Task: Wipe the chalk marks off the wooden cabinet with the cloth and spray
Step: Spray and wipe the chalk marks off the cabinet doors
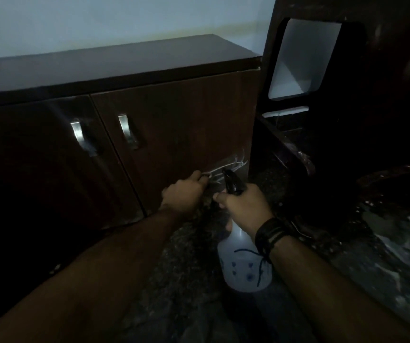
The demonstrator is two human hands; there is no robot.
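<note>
White chalk marks (231, 165) streak the low right corner of the brown wooden cabinet (179, 125). My left hand (184, 194) is closed, with its fingertips on the door at the left end of the marks. A dark cloth (207, 203) seems to hang beneath it, though the light is dim. My right hand (246, 206) grips the neck of a translucent white spray bottle (243, 266). The bottle's black nozzle (233, 183) points at the marks from close by.
Each of the two cabinet doors carries a metal handle, the left handle (77, 133) and the right handle (124, 127). A dark chair-like piece of furniture (322, 134) stands tight against the cabinet's right side. The floor (186, 280) is dark and speckled, and a pale wall rises behind the cabinet.
</note>
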